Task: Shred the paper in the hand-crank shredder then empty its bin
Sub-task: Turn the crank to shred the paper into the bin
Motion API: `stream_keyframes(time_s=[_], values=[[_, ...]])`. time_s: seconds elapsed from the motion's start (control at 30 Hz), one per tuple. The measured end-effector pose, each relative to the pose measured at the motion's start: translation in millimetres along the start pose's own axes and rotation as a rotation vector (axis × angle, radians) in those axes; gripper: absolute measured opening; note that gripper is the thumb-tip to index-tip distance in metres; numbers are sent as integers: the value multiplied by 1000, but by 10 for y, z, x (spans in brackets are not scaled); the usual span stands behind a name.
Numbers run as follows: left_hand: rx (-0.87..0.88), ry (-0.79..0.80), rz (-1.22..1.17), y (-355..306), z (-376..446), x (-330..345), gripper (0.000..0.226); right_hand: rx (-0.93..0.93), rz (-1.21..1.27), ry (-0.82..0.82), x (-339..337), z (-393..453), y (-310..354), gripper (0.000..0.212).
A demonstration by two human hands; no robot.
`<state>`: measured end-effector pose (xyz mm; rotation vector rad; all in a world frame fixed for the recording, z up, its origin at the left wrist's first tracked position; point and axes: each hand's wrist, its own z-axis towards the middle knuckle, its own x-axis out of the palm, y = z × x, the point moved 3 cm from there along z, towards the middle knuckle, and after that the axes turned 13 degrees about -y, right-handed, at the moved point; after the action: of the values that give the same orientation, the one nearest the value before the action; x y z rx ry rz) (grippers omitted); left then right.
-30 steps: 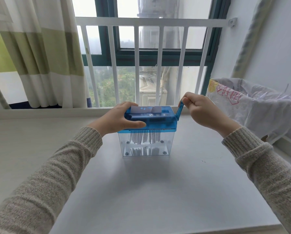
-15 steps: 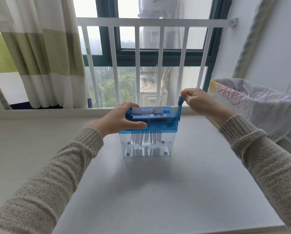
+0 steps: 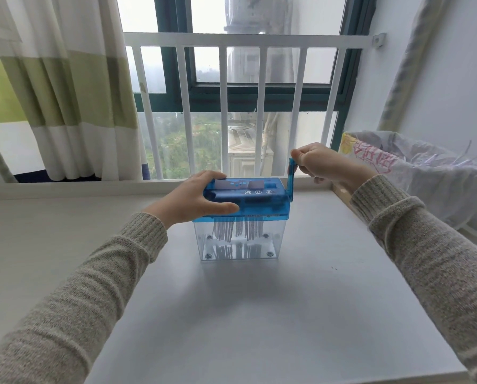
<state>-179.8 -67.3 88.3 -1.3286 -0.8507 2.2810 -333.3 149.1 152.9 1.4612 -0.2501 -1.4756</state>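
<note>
My left hand (image 3: 195,202) clasps the blue shredder (image 3: 248,199) lid, thumb in front, while my right hand (image 3: 319,162) fists around its upright crank (image 3: 290,176).

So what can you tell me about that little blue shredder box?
The shredder stands upright on the pale table near the window. Its see-through blue plastic top sits on a clear bin where thin paper strips hang down. Paper shows in the top slot. The left hand grips the top's left end; the right hand grips the upright blue crank.
</note>
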Motion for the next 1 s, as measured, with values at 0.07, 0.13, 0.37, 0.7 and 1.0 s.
stream_keyframes(time_s=[0.07, 0.13, 0.37, 0.7, 1.0], values=[[-1, 0, 0, -1, 1, 1, 93, 55, -19, 3, 10, 49, 0, 37], [-1, 1, 1, -9, -2, 0, 93, 106, -29, 16, 25, 100, -8, 38], [4, 3, 3, -26, -6, 0, 95, 214, -1, 48, 59, 218, -74, 39], [0, 5, 3, -19, -5, -3, 95, 286, 47, 159, 71, 294, -122, 41], [-6, 12, -11, -9, -4, -4, 92, 321, 135, 244, 144, 273, -157, 39]])
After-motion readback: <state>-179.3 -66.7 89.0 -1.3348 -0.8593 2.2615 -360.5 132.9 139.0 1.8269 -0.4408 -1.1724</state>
